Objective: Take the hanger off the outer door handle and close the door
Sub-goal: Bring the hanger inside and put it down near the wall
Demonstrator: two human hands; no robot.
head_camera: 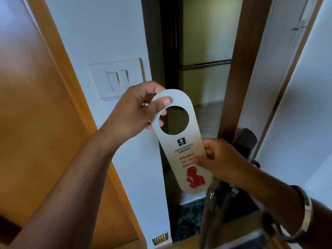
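A cream "do not disturb" door hanger [186, 141] with a round hole and red print is held in front of the doorway, off any handle. My left hand [136, 110] pinches its top edge beside the hole. My right hand [221, 159] grips its lower right side, covering part of the red text. The dark brown door [240, 69] stands ajar at the right, its edge facing me. A dark lock plate [246, 142] shows on the door just behind my right hand; the handle itself is mostly hidden by my wrist.
A white wall [107, 33] with a double light switch [117, 78] stands left of the opening. An orange wooden panel [36, 105] fills the far left. Through the gap lies a corridor with a yellow wall [204, 42]. A bangle [305, 212] circles my right wrist.
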